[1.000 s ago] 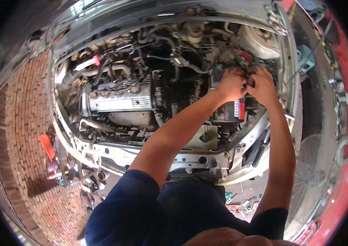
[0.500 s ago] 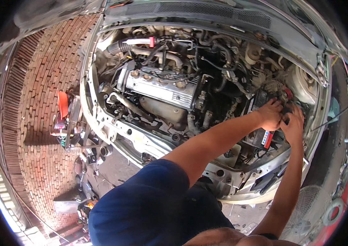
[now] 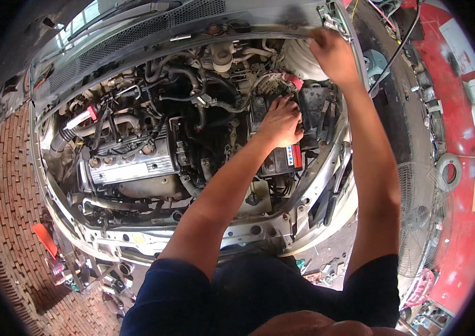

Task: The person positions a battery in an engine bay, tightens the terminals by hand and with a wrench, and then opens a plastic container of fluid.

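Brick paving (image 3: 11, 185) flanks a car's open engine bay on the left, while a red panel (image 3: 461, 241) and a wire fan (image 3: 416, 201) line the right. Inside the bay, a person in a dark blue shirt (image 3: 179, 285) rests the left hand (image 3: 283, 124) on top of the battery (image 3: 269, 163), which sits at the right of the bay beside a black box (image 3: 314, 102). Its fingers are bent and close together; whether they grip anything cannot be told. Blurred, the right hand (image 3: 334, 56) hovers by the metal dome (image 3: 298, 59) at the far right corner, fingers seemingly curled, their hold unclear. Left of the battery lies the silver-topped engine (image 3: 134, 168), a red-capped white tube (image 3: 78, 119) behind it.
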A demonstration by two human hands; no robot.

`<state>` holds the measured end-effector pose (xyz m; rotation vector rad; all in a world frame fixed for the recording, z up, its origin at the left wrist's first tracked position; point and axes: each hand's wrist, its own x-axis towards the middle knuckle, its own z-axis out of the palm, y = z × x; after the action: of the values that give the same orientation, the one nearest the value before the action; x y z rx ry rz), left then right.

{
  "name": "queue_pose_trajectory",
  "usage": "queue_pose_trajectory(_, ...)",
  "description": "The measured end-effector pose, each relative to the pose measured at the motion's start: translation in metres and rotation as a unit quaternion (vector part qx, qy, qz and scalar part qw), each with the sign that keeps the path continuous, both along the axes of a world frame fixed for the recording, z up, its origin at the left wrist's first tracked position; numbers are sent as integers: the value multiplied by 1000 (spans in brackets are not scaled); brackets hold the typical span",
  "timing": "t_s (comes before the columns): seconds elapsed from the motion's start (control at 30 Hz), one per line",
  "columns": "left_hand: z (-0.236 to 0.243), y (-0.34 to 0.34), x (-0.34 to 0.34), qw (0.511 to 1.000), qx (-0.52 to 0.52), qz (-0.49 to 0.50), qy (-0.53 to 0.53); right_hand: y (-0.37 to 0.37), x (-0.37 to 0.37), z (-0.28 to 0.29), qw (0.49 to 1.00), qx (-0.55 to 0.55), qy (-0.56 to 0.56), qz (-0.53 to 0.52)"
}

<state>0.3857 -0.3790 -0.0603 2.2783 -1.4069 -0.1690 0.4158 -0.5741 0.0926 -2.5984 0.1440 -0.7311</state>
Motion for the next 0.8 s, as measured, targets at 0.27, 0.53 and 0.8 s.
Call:
queue_pose_trajectory(0.27,-6,6,-1,1000,-19,-11,-21,-3,97,-2,978,-116,166,-56)
queue_pose_trajectory(0.53,-8,2,2,1000,-12,0,-11,24,99,10,974,-94,143,-145)
queue_pose_trajectory(0.8,-5,4,2,1000,-10,2,-11,4,-36,-3,995,-50,63,58)
